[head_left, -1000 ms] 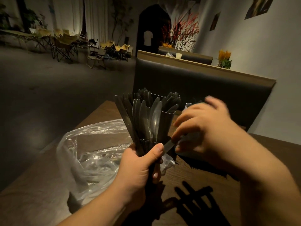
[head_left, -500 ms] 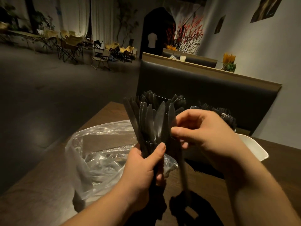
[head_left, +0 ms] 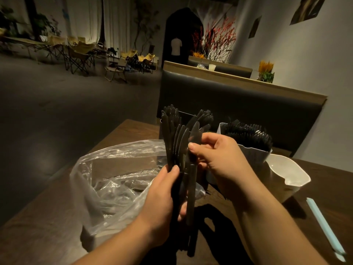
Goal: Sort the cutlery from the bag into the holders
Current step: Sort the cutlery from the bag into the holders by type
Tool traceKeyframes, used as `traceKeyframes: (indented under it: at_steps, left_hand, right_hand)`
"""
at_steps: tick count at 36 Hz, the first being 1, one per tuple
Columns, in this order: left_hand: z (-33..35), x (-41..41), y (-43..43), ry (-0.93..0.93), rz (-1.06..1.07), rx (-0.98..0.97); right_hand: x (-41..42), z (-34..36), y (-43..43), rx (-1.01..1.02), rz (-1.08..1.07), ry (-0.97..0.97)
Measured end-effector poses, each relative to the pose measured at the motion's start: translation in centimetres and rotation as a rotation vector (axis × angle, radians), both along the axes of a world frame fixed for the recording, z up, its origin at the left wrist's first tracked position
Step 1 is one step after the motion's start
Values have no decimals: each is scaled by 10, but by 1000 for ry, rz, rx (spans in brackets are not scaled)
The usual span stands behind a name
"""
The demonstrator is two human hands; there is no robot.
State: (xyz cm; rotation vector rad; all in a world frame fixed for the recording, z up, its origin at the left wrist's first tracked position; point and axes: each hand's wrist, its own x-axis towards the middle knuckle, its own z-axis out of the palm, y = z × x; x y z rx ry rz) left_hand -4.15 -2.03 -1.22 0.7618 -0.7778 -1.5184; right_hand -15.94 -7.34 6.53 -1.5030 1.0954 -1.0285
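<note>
a bundle of knives is clamped upright in the grip of the left hand, handles down. just right of the bundle, one knife is pinched by its blade in the right hand, long axis vertical. the fork holder is seen behind the bundle, nearer that hand.

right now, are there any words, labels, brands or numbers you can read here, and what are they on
None can be read.
The black knives in the left hand and the single knife pinched by the right hand: no marking visible.
The clear bag, white holder and pale blue stick: blank.
The wall pictures: too dark and blurred to tell.
</note>
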Motion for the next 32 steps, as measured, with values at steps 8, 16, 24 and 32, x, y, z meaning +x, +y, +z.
traceKeyframes:
  at_steps: [8, 16, 24, 32]
  left_hand:
    - [-5, -1, -4, -48, 34, -70]
    - [-9, 1, -6, -72, 58, -75]
    - [-9, 1, -6, -71, -13, -59]
    - [-9, -2, -7, -99, 48, -91]
  right_hand:
    - [-1, 0, 0, -29, 43, -10]
    - [-1, -4, -3, 32, 89, -24]
    - [8, -11, -5, 54, 75, -60]
    - [12, -13, -4, 12, -29, -46]
